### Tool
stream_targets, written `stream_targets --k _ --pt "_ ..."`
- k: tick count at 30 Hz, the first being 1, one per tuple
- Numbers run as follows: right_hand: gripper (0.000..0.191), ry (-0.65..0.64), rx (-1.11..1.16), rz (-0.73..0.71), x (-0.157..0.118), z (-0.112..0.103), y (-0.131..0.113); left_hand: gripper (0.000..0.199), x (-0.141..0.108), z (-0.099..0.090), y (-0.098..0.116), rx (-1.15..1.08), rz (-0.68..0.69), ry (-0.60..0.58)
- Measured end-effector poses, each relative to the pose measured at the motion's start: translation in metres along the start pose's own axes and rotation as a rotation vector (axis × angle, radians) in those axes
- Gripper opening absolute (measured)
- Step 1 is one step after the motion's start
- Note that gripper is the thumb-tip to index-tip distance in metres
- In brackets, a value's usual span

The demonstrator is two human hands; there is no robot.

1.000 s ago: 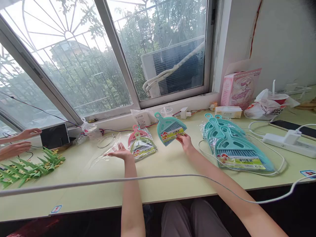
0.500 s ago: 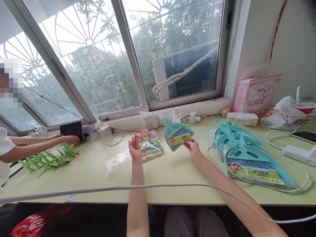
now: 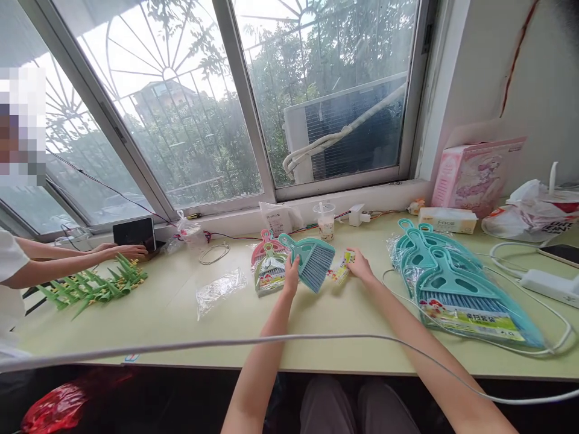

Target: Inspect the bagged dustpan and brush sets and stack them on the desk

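The left hand (image 3: 292,274) was closed around the near left edge of a turquoise plastic dustpan and brush set (image 3: 312,260), thumb laid over its front; the set was tilted above the desk (image 3: 181,325), its grey-blue bristles turned toward the near right. The right hand (image 3: 359,265), just right of the set, had its fingers pinched on a yellow-green printed card label (image 3: 342,269), apart from the bristles.

Near the left hand, a pink dustpan set (image 3: 263,242) lay beyond a light green dustpan set (image 3: 270,272), partly overlapped by it; farther left lay a crumpled clear plastic wrapper (image 3: 221,292). At the right, overlapping turquoise sets in clear packaging (image 3: 461,289) lay on the desk; a clear plastic cup (image 3: 324,220) stood at the far side; at the far left, another person's hands (image 3: 129,250) were at a black tablet (image 3: 134,234), beyond green spiky leaf-like pieces (image 3: 97,289).
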State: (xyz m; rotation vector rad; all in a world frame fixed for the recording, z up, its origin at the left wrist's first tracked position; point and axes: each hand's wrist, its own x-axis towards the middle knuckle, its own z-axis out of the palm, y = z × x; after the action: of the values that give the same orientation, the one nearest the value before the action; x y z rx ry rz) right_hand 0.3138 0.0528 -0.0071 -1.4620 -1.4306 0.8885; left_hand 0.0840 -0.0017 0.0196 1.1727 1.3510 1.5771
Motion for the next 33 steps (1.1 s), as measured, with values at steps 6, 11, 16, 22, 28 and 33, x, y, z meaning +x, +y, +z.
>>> stream_targets --k 6,11,16,22,28,33 --pt "0.052 0.319 -0.537 -0.169 -0.003 -0.011 0.003 0.049 -0.008 0.003 0.003 0.12 0.0 0.061" --pt "0.038 0.201 -0.208 -0.682 -0.029 0.021 -0.026 0.05 -0.02 0.019 -0.01 0.184 0.168 0.154" --pt "0.048 0.034 -0.125 -0.774 -0.057 0.06 -0.044 0.048 -0.022 0.026 -0.018 0.241 0.258 0.113" --pt "0.031 0.043 -0.062 -0.689 -0.051 0.047 -0.049 0.05 -0.026 0.026 -0.005 0.293 0.345 0.039" --pt "0.019 0.069 -0.035 -0.598 -0.04 0.03 -0.049 0.046 -0.03 0.029 0.0 0.351 0.345 -0.042" --pt "0.008 0.053 -0.048 -0.542 -0.037 0.026 -0.052 0.043 -0.036 0.03 0.007 0.373 0.378 -0.09"
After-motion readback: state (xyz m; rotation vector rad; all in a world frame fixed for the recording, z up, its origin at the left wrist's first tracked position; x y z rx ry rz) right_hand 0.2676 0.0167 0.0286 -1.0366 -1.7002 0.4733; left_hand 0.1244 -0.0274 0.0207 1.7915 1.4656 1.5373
